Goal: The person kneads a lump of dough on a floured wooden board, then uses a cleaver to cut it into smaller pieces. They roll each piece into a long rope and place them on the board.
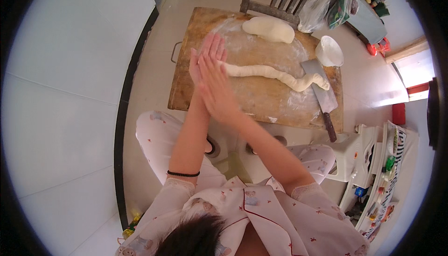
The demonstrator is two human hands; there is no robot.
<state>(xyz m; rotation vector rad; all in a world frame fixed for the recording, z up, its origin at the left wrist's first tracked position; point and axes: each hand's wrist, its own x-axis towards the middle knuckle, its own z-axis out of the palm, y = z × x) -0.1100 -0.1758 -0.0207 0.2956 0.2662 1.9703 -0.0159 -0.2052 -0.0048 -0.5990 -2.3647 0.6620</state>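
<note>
Both my hands are pressed together around the left end of a long dough rope. My left hand point(208, 58) lies behind, palm against the dough end, and my right hand point(218, 93) overlaps it in front. From between them the dough rope point(260, 70) runs right across a floured wooden board point(189, 81), its wavy far end lying over the blade of a cleaver point(323, 95). A thick lump of dough point(268, 29) rests near the board's back edge. The part of the rope between my palms is hidden.
A white bowl point(329, 51) stands at the board's right edge. Behind the board is a wooden chair point(269, 9) with plastic bags point(316, 7) hanging on it. A white plastic stool point(344, 154) and a cluttered shelf point(379, 182) stand at the right; a pale panel point(70, 98) rises at the left.
</note>
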